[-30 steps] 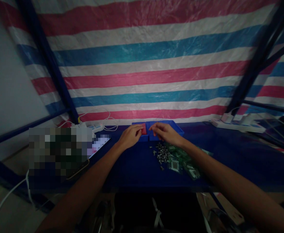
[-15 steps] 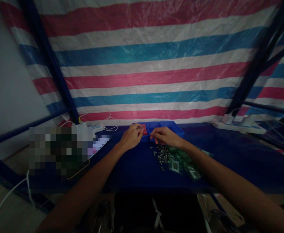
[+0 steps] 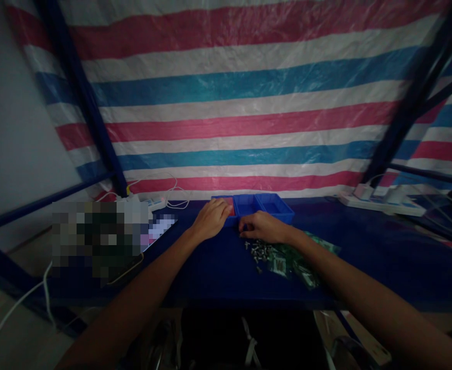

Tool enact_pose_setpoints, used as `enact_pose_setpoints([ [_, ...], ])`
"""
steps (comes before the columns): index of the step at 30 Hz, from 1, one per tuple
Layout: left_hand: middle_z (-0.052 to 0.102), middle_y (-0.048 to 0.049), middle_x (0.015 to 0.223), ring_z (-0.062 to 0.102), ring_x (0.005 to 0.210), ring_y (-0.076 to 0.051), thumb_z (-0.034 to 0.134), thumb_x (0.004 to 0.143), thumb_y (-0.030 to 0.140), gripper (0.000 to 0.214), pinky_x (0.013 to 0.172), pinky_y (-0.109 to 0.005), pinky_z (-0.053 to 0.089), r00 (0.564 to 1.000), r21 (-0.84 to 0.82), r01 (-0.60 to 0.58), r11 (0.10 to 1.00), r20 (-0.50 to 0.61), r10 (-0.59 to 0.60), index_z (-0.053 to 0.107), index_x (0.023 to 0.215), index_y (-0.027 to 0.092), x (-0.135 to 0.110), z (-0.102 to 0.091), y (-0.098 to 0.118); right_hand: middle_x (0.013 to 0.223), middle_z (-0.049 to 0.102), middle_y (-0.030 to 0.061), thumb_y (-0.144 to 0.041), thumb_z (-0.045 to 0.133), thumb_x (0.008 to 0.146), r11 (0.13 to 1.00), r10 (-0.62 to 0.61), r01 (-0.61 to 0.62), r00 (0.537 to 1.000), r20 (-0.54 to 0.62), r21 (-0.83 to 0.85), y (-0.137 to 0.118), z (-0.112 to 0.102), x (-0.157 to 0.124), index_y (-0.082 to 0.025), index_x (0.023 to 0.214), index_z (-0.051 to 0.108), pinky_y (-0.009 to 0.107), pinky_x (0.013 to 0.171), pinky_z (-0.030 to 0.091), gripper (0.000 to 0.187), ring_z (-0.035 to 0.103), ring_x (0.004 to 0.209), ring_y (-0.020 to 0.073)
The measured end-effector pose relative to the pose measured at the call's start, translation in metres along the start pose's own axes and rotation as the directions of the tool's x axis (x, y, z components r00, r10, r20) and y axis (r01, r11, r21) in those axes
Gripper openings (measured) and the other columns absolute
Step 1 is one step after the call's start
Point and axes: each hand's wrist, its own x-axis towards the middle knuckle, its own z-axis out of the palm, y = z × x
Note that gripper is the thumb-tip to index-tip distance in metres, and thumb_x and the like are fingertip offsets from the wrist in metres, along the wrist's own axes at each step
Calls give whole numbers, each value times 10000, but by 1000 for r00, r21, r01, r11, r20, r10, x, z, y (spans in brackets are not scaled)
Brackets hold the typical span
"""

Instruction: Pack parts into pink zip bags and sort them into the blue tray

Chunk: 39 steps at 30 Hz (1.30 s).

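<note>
My left hand (image 3: 211, 218) lies over the left end of a row of blue plastic bins (image 3: 287, 211). Its fingers are bent and pressed together beside a flat red item (image 3: 229, 203) in the left bin; whatever they hold is hidden. In front of the bins, low over the table, my right hand (image 3: 262, 226) has its thumb and fingers curled in a pinch. Anything between those fingertips is too small to make out. A loose pile of small metal screws (image 3: 261, 250) lies just below it. Green-tinted plastic bags (image 3: 287, 262) sit partly under my right forearm.
A phone (image 3: 159, 231) with a lit screen lies to the left, next to a blurred-out patch. White power strips (image 3: 383, 202) with cables stand at the back right and back left. Blue frame posts (image 3: 90, 118) and a striped sheet close off the back of the blue table (image 3: 210, 272).
My right hand has come down and nearer, from the bins' front edge to the table by the screws. The left hand's fingers have settled lower over the left bin.
</note>
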Motion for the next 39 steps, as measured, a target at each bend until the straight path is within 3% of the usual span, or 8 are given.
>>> enact_pose_setpoints([
  [16,733,-85,1168,628,1152,-241,332,1133,397,440,1059,-429,464,999,-12,37,999,-13,-37,707,1031,191,-1,2,-1,715,662,-3,-185,659,908,1000,-12,11,999,42,29,4,3,0,-185,972,720,288,617,355,89,563,622,134],
  [21,719,-77,1106,614,1072,-232,313,1137,409,462,992,-414,476,999,-14,40,999,14,-39,696,1007,187,-1,-3,2,748,589,-12,-328,592,994,975,-4,9,1000,-21,221,0,0,-3,-189,1026,619,284,599,391,145,534,648,137],
  [24,705,-72,1096,604,1051,-229,326,1135,404,446,978,-409,475,999,-29,34,999,12,-34,696,1011,188,-2,-4,2,799,581,1,-427,568,1017,896,54,-13,995,-81,445,-3,-1,-2,-217,1041,551,281,536,397,212,514,613,129],
  [30,680,-65,1035,589,1029,-231,372,1125,391,397,960,-409,477,999,-82,36,996,-34,-38,690,989,196,-2,-2,-1,795,597,5,-483,514,1002,635,300,-54,936,-182,771,-9,-7,3,-255,967,479,280,393,244,234,373,437,94],
  [35,665,-60,1032,580,1048,-235,370,1125,399,397,976,-417,474,999,-86,42,995,-30,-45,693,1001,205,-1,-1,-4,802,598,-3,-480,536,951,413,379,-2,909,-170,911,-3,-13,5,-231,953,493,263,402,224,253,300,429,76],
  [39,664,-62,1040,576,1038,-236,363,1126,405,410,967,-422,477,999,-77,39,996,-12,-40,697,1006,201,-1,-2,-2,704,499,-46,-436,545,926,328,364,-1,923,-125,945,3,-13,6,-229,906,483,264,409,176,218,237,423,71],
])
